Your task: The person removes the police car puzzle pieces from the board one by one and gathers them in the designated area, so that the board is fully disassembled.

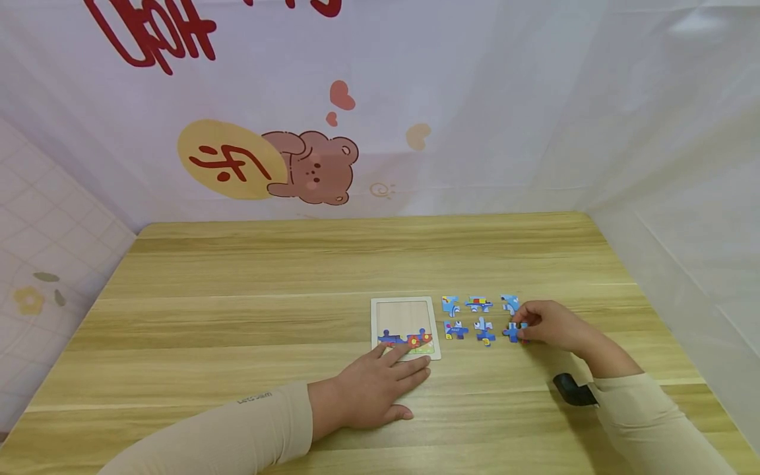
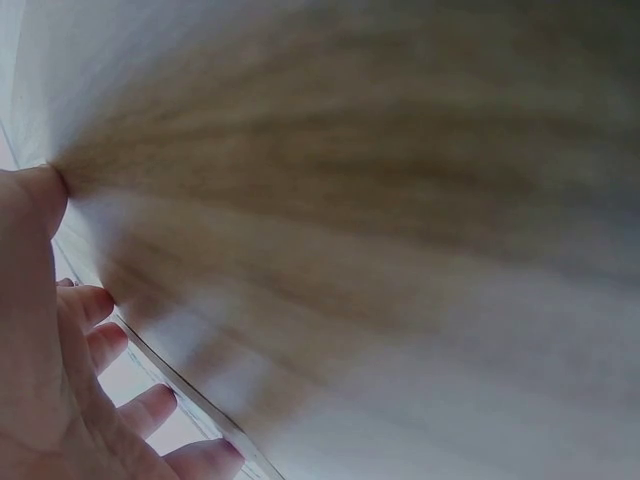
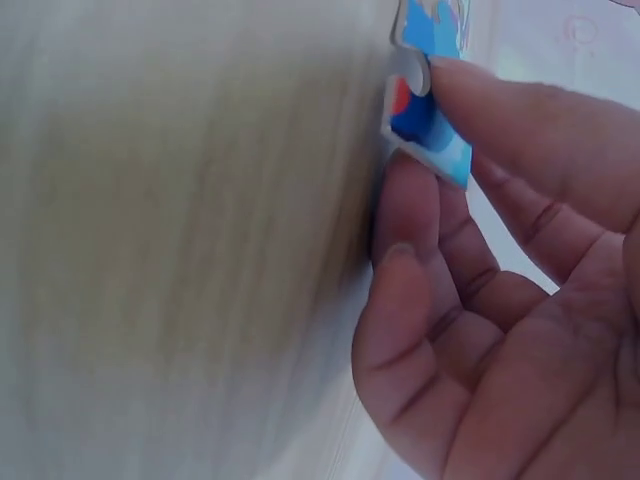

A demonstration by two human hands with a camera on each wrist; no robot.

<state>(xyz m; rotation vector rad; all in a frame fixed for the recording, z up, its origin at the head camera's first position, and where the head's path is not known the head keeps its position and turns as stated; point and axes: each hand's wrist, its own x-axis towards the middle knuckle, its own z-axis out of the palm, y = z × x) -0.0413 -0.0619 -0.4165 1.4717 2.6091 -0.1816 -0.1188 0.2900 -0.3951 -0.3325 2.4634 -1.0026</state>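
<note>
A wooden puzzle board [image 1: 404, 318] with a pale rim lies on the table; joined colourful pieces [image 1: 415, 340] fill its lower part. My left hand [image 1: 377, 386] lies with spread fingers over the board's near edge, its fingertips touching the rim and the lower pieces. To the right, my right hand [image 1: 555, 324] pinches a blue puzzle piece [image 1: 513, 332] between thumb and fingers, close to the tabletop. In the right wrist view, this blue puzzle piece [image 3: 437, 140] shows a red patch, and part of it is hidden by the thumb.
Several loose puzzle pieces [image 1: 478, 303] lie in two rows between the board and my right hand. A black object [image 1: 574, 390] sticks out by the right sleeve. The wooden table [image 1: 249, 284] ends at a printed curtain [image 1: 475, 132] behind.
</note>
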